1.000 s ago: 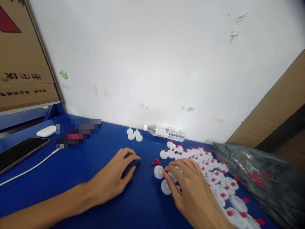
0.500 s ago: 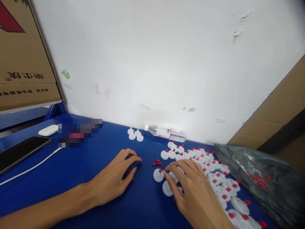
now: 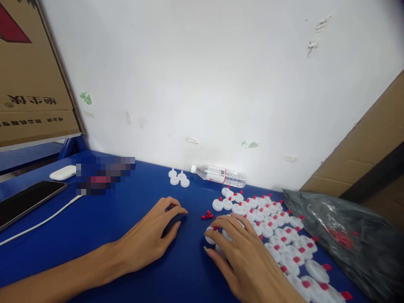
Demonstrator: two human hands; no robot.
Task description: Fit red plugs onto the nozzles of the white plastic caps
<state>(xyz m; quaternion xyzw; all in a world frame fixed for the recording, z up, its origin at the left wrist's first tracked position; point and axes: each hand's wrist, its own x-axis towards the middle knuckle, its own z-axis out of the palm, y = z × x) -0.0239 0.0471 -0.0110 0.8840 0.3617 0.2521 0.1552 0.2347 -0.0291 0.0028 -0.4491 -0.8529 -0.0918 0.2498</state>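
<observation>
My right hand (image 3: 243,252) reaches over white round bottle caps with red tips, fingers apart and curved downward. Its index finger lies over a red-tipped white cap (image 3: 210,236), and its thumb is beside that cap. Other caps beneath the palm are partly hidden. My left hand (image 3: 158,231) rests on the blue table with its fingers loosely bent and apart, nothing between them. Between the hands and a little farther back lie several small loose red tips (image 3: 207,215). A large group of red-tipped white caps (image 3: 267,229) covers the table at the right.
White caps without red tips (image 3: 179,177) stand near the wall, beside a lying clear plastic bottle (image 3: 221,175). A dark plastic bag (image 3: 347,235) with red pieces sits at the right. A phone (image 3: 28,202), a white case (image 3: 63,172) and a cable (image 3: 47,221) lie left.
My right hand has shifted slightly left, and its fingers now cover part of the nearest red-tipped cap. My left hand stays where it was.
</observation>
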